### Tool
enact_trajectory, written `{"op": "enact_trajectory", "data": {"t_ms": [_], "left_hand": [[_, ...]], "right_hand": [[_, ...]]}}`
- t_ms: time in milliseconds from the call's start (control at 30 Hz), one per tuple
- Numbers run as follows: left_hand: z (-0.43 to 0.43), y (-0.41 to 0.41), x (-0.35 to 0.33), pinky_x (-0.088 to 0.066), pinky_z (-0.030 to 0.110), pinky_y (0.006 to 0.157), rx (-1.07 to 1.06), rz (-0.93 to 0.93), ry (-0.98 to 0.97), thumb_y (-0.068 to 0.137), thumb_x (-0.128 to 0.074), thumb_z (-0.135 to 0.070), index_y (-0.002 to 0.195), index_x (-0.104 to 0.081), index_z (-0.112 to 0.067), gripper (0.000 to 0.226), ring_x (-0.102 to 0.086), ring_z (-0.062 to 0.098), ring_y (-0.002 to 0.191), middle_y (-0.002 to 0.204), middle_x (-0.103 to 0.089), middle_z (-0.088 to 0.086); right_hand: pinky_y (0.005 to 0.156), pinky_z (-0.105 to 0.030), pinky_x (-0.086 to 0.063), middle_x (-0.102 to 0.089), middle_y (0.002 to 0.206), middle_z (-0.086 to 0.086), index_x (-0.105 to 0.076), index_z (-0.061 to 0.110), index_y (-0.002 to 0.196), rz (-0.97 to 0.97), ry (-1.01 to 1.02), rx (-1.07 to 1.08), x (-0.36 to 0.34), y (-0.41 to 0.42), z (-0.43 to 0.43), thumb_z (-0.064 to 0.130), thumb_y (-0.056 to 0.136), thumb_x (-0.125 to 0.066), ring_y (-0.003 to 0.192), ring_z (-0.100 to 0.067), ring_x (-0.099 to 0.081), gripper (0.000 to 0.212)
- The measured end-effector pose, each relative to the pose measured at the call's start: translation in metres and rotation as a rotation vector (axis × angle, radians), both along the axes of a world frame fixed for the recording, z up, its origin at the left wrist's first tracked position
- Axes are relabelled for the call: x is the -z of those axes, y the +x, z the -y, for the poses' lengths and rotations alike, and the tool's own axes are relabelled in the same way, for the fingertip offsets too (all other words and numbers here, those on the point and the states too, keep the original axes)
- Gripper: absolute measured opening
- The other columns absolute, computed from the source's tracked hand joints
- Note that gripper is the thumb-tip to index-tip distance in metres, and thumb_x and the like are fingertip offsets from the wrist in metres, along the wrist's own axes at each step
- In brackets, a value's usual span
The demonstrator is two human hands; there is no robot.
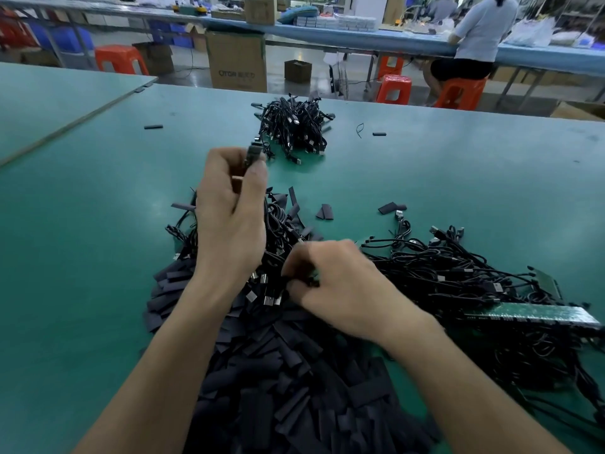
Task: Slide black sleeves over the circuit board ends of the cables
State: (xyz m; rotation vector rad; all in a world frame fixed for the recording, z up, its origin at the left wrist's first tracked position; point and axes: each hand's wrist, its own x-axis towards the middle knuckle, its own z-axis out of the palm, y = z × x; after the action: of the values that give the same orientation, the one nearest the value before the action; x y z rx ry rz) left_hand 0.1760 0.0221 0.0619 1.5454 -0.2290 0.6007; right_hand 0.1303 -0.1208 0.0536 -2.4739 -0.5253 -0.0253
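My left hand (229,208) is raised above the green table (98,224) and grips a cable's sleeved end (253,152), which sticks up between thumb and fingers. My right hand (337,286) reaches down into the near pile, its fingers pinched on a black piece among cable plugs (268,296); motion blur hides exactly what it grips. A big heap of flat black sleeves (294,388) lies right in front of me. A tangle of black cables (458,276) with green circuit boards (530,314) lies to the right. A bundle of cables (293,129) sits farther back.
Loose sleeves (325,212) lie scattered mid-table, with stray ones (153,127) farther out. Beyond the far edge are cardboard boxes (236,62), orange stools (394,89) and a seated person (474,44) at another bench.
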Motion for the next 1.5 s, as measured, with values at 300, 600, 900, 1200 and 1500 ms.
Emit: {"op": "enact_trajectory", "data": {"t_ms": [300, 600, 900, 1200, 1500], "left_hand": [[-0.001, -0.003, 0.004, -0.048, 0.03, 0.053, 0.096, -0.008, 0.353, 0.1, -0.059, -0.028, 0.105, -0.063, -0.052, 0.025, -0.055, 0.016, 0.057, 0.079, -0.069, -0.013], [0.002, -0.005, 0.006, -0.031, 0.006, 0.043, 0.155, -0.104, 0.401, 0.091, -0.072, -0.032, 0.085, -0.066, -0.032, 0.008, -0.044, -0.004, 0.038, 0.066, -0.072, -0.013], [0.0, -0.003, 0.008, -0.048, 0.008, 0.069, 0.124, -0.163, 0.444, 0.089, -0.074, -0.028, 0.096, -0.072, -0.039, 0.012, -0.066, -0.005, 0.075, 0.079, -0.072, -0.019], [0.002, -0.005, 0.005, -0.052, 0.01, 0.08, 0.17, -0.154, 0.447, 0.094, -0.069, -0.018, 0.111, -0.074, -0.025, 0.019, -0.069, -0.006, 0.086, 0.087, -0.074, -0.018], [0.001, -0.005, 0.004, -0.046, 0.005, 0.068, 0.197, -0.157, 0.415, 0.094, -0.07, -0.022, 0.099, -0.072, -0.032, 0.012, -0.069, -0.005, 0.076, 0.077, -0.074, -0.019]], "right_hand": [[0.061, -0.02, -0.05, -0.066, 0.073, 0.007, -0.057, 0.021, 0.097, -0.093, 0.815, 0.268, -0.009, 0.014, 0.036, 0.001, 0.089, -0.067, 0.065, -0.008, -0.065, 0.024], [0.057, -0.023, -0.053, -0.064, 0.071, -0.002, -0.069, 0.015, 0.095, -0.119, 0.891, 0.222, -0.001, 0.016, 0.043, -0.002, 0.09, -0.066, 0.06, -0.015, -0.066, 0.018], [0.061, -0.017, -0.052, -0.075, 0.078, 0.003, -0.072, 0.02, 0.101, 0.022, 0.869, 0.231, 0.0, 0.019, 0.045, 0.007, 0.085, -0.076, 0.066, -0.01, -0.07, 0.021], [0.068, -0.017, -0.052, -0.075, 0.08, 0.013, -0.071, 0.034, 0.094, 0.218, 0.725, 0.277, 0.001, 0.018, 0.044, 0.024, 0.084, -0.078, 0.069, -0.006, -0.07, 0.015], [0.066, -0.014, -0.052, -0.075, 0.078, 0.017, -0.071, 0.033, 0.092, 0.308, 0.759, 0.28, 0.002, 0.019, 0.042, 0.018, 0.085, -0.077, 0.07, -0.006, -0.072, 0.017]]}}
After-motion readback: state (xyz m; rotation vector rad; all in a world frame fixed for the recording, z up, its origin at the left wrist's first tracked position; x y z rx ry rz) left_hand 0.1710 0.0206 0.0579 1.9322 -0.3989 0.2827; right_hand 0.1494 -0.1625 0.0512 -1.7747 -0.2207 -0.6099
